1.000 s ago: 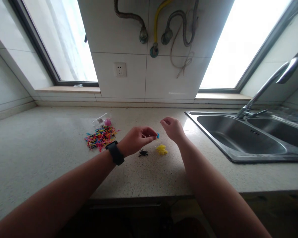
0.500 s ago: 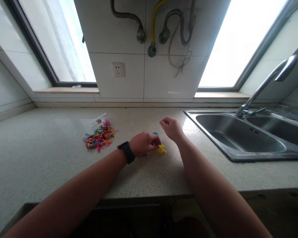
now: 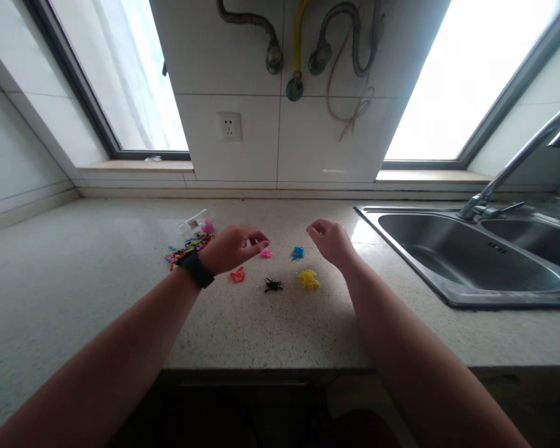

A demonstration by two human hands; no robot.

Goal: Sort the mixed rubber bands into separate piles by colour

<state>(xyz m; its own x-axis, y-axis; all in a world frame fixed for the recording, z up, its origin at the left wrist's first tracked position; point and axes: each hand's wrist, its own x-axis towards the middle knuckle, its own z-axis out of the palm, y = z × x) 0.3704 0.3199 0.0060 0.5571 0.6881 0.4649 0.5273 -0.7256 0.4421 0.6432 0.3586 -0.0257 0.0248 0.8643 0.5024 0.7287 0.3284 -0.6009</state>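
1. Five small colour groups of rubber bands lay sorted on the countertop [image 3: 280, 336] just beyond and between the hands: red bands [image 3: 237, 275] under the left hand's fingers, pink bands [image 3: 266, 253] at its fingertips, blue bands [image 3: 298, 252] between the two hands, black bands [image 3: 273, 285] nearer the person, and yellow bands [image 3: 308, 279] just below the right hand.
2. Most of the sorting seemed left to do: the mixed pile [image 3: 190, 247] behind the left wrist was far bigger than any sorted group, and a small clear packet [image 3: 196, 222] lay just past it.
3. The left hand [image 3: 233, 246] hung above the counter with its fingers loosely spread and nothing visibly held.
4. The right hand [image 3: 332, 241] was raised with its fingers curled inward; whether a band sat pinched in them could not be told.
5. Half a second before, the left hand had been down at the yellow bands with fingers pinched; it had since drawn back toward the mixed pile and opened.
6. The red and pink groups, hidden behind that hand then, now showed.
7. The right hand had barely shifted.
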